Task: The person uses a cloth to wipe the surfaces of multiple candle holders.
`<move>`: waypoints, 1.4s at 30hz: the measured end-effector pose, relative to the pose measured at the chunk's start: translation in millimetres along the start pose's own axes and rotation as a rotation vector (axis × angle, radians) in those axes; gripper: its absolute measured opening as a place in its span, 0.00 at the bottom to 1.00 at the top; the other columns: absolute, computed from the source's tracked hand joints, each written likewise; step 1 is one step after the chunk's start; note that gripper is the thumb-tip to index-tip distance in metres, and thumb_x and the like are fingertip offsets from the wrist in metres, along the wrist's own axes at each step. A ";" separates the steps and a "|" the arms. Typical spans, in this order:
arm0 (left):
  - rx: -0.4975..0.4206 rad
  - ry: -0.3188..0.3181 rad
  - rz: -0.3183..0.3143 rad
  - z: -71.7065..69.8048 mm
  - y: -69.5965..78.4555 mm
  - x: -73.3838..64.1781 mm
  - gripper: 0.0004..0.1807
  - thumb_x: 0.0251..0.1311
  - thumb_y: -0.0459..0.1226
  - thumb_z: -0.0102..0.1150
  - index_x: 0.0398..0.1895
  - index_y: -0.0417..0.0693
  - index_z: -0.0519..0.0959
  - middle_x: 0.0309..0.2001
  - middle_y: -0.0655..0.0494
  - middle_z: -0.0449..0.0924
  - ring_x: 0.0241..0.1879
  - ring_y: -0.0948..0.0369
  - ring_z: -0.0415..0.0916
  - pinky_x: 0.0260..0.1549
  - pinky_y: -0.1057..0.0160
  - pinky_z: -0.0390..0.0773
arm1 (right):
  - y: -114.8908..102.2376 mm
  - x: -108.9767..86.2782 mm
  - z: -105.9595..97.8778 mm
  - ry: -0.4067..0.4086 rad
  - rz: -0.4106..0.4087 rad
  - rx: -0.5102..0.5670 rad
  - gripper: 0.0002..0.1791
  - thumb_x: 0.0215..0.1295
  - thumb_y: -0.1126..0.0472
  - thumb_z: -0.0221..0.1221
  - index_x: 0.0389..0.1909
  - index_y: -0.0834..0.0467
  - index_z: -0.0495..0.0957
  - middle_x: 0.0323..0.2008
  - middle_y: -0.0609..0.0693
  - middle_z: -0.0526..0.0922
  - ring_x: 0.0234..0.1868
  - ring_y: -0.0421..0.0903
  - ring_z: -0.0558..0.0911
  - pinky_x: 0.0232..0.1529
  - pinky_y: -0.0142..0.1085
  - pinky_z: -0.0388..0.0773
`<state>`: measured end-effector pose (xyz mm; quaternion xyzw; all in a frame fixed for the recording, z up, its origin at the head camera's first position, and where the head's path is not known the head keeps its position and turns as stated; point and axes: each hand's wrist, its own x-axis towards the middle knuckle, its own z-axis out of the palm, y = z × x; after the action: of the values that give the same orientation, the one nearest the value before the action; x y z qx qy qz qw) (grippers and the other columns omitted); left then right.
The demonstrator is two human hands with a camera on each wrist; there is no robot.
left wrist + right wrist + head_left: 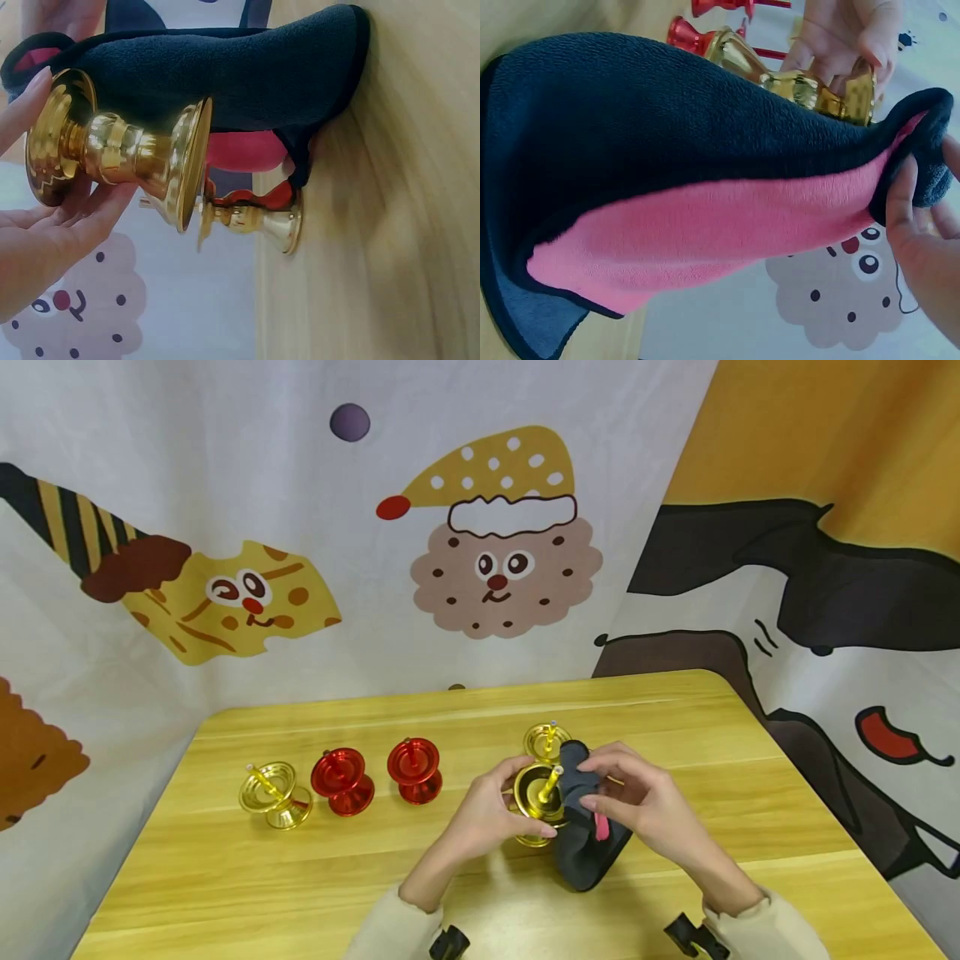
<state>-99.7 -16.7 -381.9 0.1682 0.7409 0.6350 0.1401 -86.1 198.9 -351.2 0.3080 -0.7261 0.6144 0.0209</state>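
My left hand [491, 806] grips a shiny gold candle holder [120, 154] with a post in its cup, fingers and thumb around the rim and side. In the left wrist view the holder lies sideways across the picture, raised above the table. My right hand [648, 793] pinches the upper end of a cloth [667, 112], dark grey on one face and pink on the other. The cloth hangs down right beside the held holder, its lower part near the tabletop. Just behind stands another gold candle holder [542, 742], partly hidden by the hands and cloth.
On the left side of the wooden table [300, 885] stand a gold candle holder [288, 810] and two red ones, the nearer red holder [348, 797] and the other red holder [420, 785]. A printed curtain [285, 468] hangs behind the table.
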 end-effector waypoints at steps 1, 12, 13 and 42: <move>-0.009 -0.003 0.001 0.0 -0.2 -0.4 0.45 0.37 0.31 0.74 0.62 0.38 0.62 0.56 0.48 0.68 0.48 0.56 0.73 0.45 0.64 0.75 | 2.2 -0.2 1.6 0.004 0.007 -0.012 0.21 0.51 0.80 0.59 0.48 0.70 0.71 0.44 0.58 0.69 0.38 0.43 0.74 0.36 0.29 0.76; -0.054 -0.026 0.033 -2.4 -9.8 0.8 0.42 0.37 0.31 0.74 0.60 0.37 0.65 0.53 0.50 0.71 0.47 0.59 0.74 0.47 0.64 0.74 | 11.6 -0.8 6.3 -0.013 0.104 -0.306 0.27 0.50 0.68 0.66 0.53 0.61 0.74 0.53 0.58 0.70 0.39 0.41 0.74 0.35 0.32 0.77; -0.046 -0.027 0.034 -2.5 -10.0 0.8 0.42 0.37 0.31 0.74 0.61 0.37 0.65 0.53 0.50 0.72 0.47 0.59 0.74 0.46 0.64 0.74 | 12.4 -0.7 6.8 -0.016 0.105 -0.324 0.27 0.49 0.67 0.66 0.53 0.61 0.74 0.53 0.58 0.71 0.38 0.41 0.74 0.34 0.32 0.77; 0.108 0.042 0.023 1.0 -14.3 2.4 0.42 0.36 0.35 0.75 0.58 0.35 0.65 0.53 0.44 0.74 0.47 0.54 0.74 0.46 0.62 0.75 | 30.5 6.4 25.5 0.031 0.155 -0.396 0.22 0.44 0.67 0.70 0.45 0.57 0.79 0.42 0.50 0.79 0.20 0.34 0.66 0.17 0.29 0.66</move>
<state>-102.5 -16.8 -396.2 0.1706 0.7749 0.5991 0.1077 -96.9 174.9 -381.6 0.2316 -0.8537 0.4642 0.0449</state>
